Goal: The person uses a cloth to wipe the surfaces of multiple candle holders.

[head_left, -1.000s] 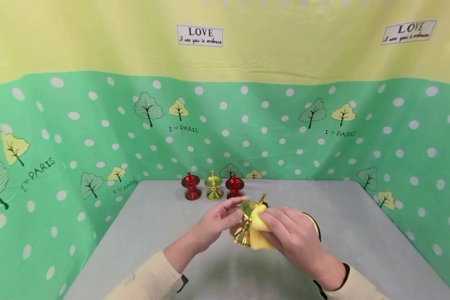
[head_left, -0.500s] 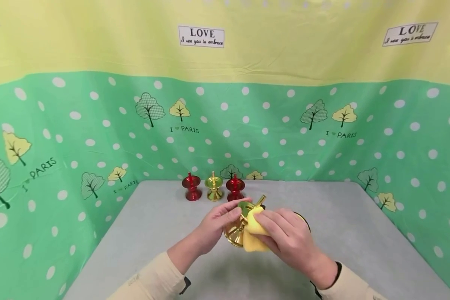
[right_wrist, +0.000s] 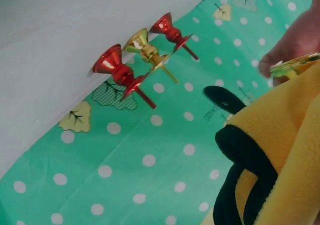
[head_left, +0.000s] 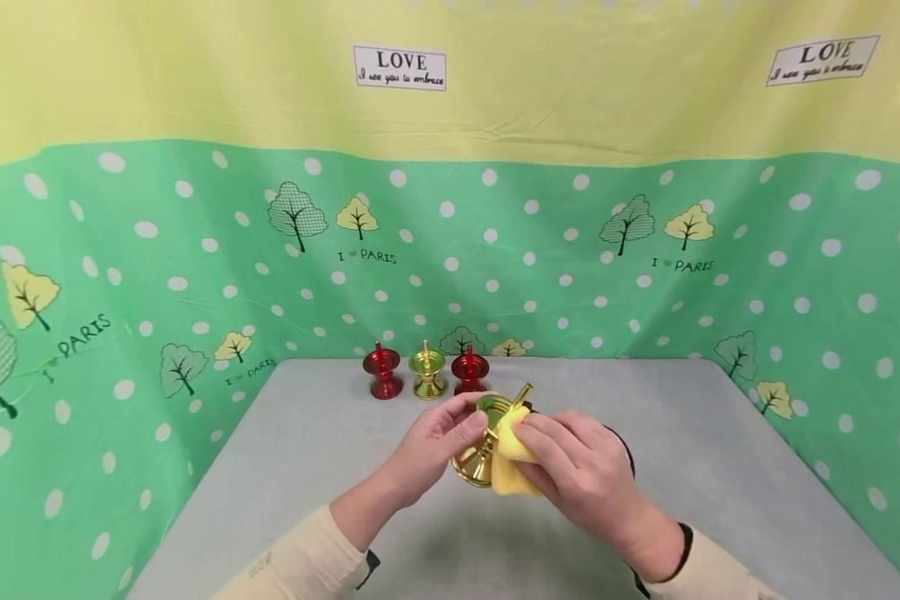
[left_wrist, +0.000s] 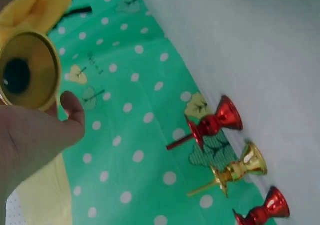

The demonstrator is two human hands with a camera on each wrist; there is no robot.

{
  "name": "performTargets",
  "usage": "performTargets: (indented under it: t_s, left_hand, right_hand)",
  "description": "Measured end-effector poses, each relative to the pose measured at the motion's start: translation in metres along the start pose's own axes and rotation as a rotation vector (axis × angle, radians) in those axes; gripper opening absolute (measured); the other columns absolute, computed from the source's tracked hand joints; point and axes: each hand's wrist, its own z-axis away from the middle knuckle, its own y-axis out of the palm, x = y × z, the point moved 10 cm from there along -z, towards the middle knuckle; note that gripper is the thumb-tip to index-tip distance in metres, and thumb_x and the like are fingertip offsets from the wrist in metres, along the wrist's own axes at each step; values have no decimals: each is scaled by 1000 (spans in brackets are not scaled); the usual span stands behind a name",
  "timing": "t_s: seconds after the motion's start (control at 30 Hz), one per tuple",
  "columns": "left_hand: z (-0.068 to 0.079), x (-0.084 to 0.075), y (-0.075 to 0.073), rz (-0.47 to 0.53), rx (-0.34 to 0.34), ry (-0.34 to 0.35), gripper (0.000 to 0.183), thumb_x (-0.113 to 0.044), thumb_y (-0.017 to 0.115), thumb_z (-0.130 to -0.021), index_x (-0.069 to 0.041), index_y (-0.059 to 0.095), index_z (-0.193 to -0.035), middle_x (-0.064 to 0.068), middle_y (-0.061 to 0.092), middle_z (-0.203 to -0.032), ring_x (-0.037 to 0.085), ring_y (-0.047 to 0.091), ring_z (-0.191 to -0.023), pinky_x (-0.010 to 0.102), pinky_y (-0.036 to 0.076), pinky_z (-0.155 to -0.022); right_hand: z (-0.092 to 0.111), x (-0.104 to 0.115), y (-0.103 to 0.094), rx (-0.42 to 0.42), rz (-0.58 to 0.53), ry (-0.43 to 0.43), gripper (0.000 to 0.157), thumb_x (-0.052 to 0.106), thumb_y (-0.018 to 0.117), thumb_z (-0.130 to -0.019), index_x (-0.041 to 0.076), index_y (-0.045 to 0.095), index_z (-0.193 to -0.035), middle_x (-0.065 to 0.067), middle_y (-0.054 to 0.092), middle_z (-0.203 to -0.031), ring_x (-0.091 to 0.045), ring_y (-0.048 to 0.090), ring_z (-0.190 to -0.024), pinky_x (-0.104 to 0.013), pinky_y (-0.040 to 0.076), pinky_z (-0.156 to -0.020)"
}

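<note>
Short of the worktop's far edge [head_left: 607,372], left hand [head_left: 431,442] seemingly grips a half-hidden, slick-looking gold stand [head_left: 472,468], I'd hold mid-stem; right hand [head_left: 588,475] pinches yellow cloth [head_left: 513,477]

Soft, even light fills the bright head view, leaving a blurry shadow on the near part of the grey table [head_left: 307,442] and glints on the held gold stand [head_left: 472,468], while both wrist views look dimmer and hazier.

The left sleeve [head_left: 303,554] is cream with a small, faint grey marking; the right sleeve [head_left: 712,575] matches, a black band [head_left: 685,552] edging its cuff.
</note>
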Motion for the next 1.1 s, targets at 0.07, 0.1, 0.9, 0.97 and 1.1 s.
performTargets:
  t_s: [0.07, 0.1, 0.9, 0.97, 1.1]
  left_hand:
    - [0, -1, 3, 1, 51, 4, 48, -34, 48, -114, -3, 54, -151, 7, 70, -132, 7, 71, -111, 26, 59, -98]
    - [1, -1, 5, 9, 87, -3, 50, -35, 44, -115, 0, 55, -149, 5, 72, -128, 7, 71, -109, 25, 60, -96]
    - [-2, 12, -1, 83, -221, -82, 68, -21, 78, -100, -18, 50, -161, 13, 60, -155, 15, 69, -117, 27, 60, -101]
    - [0, 12, -1, 100, -242, -74, 68, -21, 78, -100, -19, 49, -161, 11, 57, -158, 17, 68, -122, 28, 60, -102]
    - [3, 15, -1, 143, -286, -48, 68, -20, 77, -100, -20, 48, -162, 11, 50, -164, 21, 64, -133, 28, 58, -106]
  right_hand:
    - [0, 3, -2, -10, -38, -21, 32, 30, 63, -110, 3, 78, -106, -8, 80, -96, -23, 68, -75, -35, 58, -64]
    - [0, 4, -3, -21, -66, -39, 31, 30, 63, -110, 3, 79, -106, -8, 80, -96, -23, 68, -76, -35, 58, -65]
    - [26, -44, 3, -148, -35, 281, 42, 38, 67, -106, -2, 77, -115, -21, 73, -105, -32, 69, -87, -22, 60, -90]
    - [20, -40, 12, -92, -57, 264, 39, 36, 64, -109, 1, 78, -120, -19, 71, -108, -30, 67, -90, -30, 60, -84]
    - [20, -41, 32, 90, -151, 342, 40, 37, 54, -113, 8, 75, -132, -17, 62, -113, -24, 61, -94, -32, 57, -73]
